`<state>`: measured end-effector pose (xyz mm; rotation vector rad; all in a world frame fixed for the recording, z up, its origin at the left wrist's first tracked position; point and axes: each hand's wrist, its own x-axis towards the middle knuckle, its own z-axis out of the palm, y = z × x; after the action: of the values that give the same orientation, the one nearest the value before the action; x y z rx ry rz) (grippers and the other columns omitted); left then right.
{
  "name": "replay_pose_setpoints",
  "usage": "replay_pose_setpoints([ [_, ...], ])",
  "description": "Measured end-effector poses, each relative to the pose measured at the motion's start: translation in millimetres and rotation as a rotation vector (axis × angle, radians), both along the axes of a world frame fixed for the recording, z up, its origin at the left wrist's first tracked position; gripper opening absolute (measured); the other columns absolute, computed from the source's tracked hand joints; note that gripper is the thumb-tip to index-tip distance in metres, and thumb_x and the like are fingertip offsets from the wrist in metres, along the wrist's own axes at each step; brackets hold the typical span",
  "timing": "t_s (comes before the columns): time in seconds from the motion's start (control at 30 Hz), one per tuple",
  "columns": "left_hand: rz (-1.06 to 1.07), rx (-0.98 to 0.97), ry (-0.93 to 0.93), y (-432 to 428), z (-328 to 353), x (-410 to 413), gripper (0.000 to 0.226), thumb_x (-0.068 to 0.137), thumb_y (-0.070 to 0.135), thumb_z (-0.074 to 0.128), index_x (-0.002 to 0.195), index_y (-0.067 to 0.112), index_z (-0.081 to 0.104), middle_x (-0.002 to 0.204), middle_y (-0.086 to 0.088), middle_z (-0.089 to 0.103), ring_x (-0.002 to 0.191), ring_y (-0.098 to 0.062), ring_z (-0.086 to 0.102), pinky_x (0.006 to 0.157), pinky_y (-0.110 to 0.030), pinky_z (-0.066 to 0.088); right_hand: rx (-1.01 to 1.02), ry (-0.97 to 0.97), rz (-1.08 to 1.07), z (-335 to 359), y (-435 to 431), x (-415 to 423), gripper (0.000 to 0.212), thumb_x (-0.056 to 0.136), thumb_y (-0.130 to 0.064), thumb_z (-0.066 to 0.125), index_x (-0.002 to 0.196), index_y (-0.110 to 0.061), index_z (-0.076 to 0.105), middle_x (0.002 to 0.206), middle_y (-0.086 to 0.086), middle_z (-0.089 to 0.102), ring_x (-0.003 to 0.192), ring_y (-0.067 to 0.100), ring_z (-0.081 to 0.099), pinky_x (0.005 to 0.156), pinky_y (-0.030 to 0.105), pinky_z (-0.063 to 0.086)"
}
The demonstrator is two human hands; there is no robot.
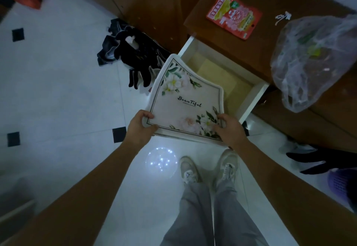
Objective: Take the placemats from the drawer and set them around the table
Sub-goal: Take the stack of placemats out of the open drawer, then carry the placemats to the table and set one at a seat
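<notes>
Above the open drawer (222,77): left hand (140,127) and right hand (229,130) grip the placemats (183,101) by their near corners.

Both arms outstretched, left grip (142,127) and right grip (229,130) clasped.

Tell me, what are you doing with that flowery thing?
A person standing on a white tiled floor holds a stack of floral placemats with both hands, the left hand and right hand gripping its near corners. The stack is lifted above the open drawer of a brown cabinet. The drawer looks nearly empty now. On the cabinet top lie a red snack packet and a plastic bag. None are set out yet.
</notes>
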<state>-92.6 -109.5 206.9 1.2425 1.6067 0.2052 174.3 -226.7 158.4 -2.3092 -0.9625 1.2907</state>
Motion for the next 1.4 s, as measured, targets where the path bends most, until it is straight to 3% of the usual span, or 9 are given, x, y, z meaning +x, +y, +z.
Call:
replay_pose_setpoints([
  [0.23,-0.145,0.025,0.102,24,-26,2,0.031,0.081,0.007,0.078,0.1,0.019,0.057,0.099,0.0,0.059,0.074,-0.015,0.056,0.051,-0.013,0.044,-0.187,0.139,-0.093,-22,39,20,0.068,0.089,-0.026,0.067,0.147,-0.014,0.035,0.144,0.011,0.046,0.124,0.029,0.051,0.101,0.037,0.045],
  [0.33,-0.218,0.059,0.16,45,-30,15,0.034,0.08,0.016,0.077,0.105,0.024,0.056,0.103,0.0,0.059,0.076,-0.018,0.059,0.052,-0.02,0.046,-0.214,0.218,-0.161,-29,49,25,0.076,0.087,-0.024,0.07,0.149,-0.013,0.028,0.144,0.01,0.043,0.122,0.026,0.049,0.095,0.029,0.043],
  [0.63,-0.3,0.142,0.194,80,-23,51,0.034,0.087,0.018,0.069,0.118,0.027,0.06,0.116,-0.002,0.057,0.093,-0.024,0.057,0.064,-0.026,0.045,-0.045,0.181,-0.446,-29,35,31,0.052,0.084,-0.007,0.07,0.133,-0.014,0.055,0.137,0.011,0.052,0.102,0.013,0.047,0.087,0.021,0.041],
  [0.77,-0.257,0.207,0.165,64,-4,51,0.029,0.089,0.018,0.067,0.115,0.031,0.063,0.11,-0.001,0.062,0.089,-0.025,0.061,0.073,-0.036,0.056,0.032,0.248,-0.477,-8,30,38,0.036,0.083,-0.007,0.07,0.115,-0.023,0.063,0.126,0.008,0.063,0.102,0.02,0.063,0.089,0.034,0.055],
  [0.83,-0.225,0.229,0.158,53,15,51,0.028,0.091,0.019,0.066,0.116,0.031,0.064,0.107,0.0,0.063,0.083,-0.024,0.063,0.071,-0.034,0.057,0.111,0.239,-0.455,14,26,41,0.034,0.084,-0.006,0.069,0.112,-0.025,0.064,0.118,0.004,0.066,0.1,0.018,0.066,0.089,0.034,0.056],
  [0.97,-0.116,0.239,0.109,24,71,48,0.031,0.091,0.016,0.065,0.12,0.028,0.062,0.104,0.003,0.063,0.079,-0.006,0.059,0.054,-0.008,0.042,0.258,0.185,-0.346,82,17,46,0.037,0.087,-0.009,0.065,0.115,-0.033,0.063,0.122,-0.003,0.063,0.11,0.014,0.062,0.097,0.041,0.053],
  [1.07,-0.025,0.255,0.052,0,132,49,0.033,0.092,0.014,0.066,0.122,0.026,0.061,0.102,0.004,0.062,0.081,-0.003,0.058,0.056,-0.005,0.042,0.356,0.115,-0.262,152,7,51,0.042,0.086,-0.013,0.063,0.119,-0.039,0.06,0.126,-0.004,0.059,0.115,0.013,0.059,0.099,0.043,0.051],
  [1.23,0.063,0.309,0.009,-53,249,38,0.032,0.089,0.013,0.067,0.116,0.029,0.058,0.098,0.005,0.062,0.079,-0.007,0.06,0.057,-0.015,0.045,0.494,0.023,-0.083,276,-22,52,0.042,0.09,-0.007,0.06,0.128,-0.025,0.058,0.13,-0.001,0.055,0.109,-0.007,0.05,0.099,0.014,0.042],
  [1.4,0.236,0.432,0.012,-125,336,17,0.03,0.087,0.014,0.069,0.111,0.028,0.057,0.096,0.008,0.065,0.078,-0.009,0.062,0.06,-0.02,0.047,0.57,0.073,0.077,357,-44,42,0.046,0.089,-0.016,0.06,0.131,-0.035,0.053,0.131,-0.007,0.054,0.119,0.011,0.054,0.102,0.042,0.048],
])
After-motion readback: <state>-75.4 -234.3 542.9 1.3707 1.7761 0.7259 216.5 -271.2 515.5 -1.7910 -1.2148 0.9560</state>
